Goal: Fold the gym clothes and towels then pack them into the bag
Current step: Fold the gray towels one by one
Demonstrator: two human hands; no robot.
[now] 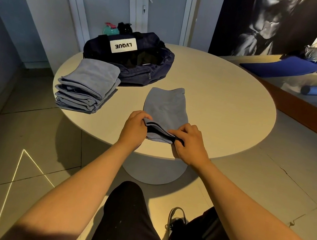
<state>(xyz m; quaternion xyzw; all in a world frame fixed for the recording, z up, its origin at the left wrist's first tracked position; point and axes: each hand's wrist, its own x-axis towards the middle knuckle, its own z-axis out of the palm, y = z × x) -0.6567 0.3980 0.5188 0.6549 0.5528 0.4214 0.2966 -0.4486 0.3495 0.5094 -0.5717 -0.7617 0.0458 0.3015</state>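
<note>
Grey towel (pixel 165 105) lies near the round table's (pixel 226 109) front edge; left hand (pixel 133 129) and right hand (pixel 189 144) both pinch its near folded end. Folded towel stack (pixel 88 85) (left) touches the open navy duffel bag (pixel 130 55).

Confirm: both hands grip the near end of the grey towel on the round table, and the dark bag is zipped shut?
Not zipped: the head view shows the dark bag gaping open. The rest holds: left hand and right hand grip the near end of the grey towel on the round table.
</note>
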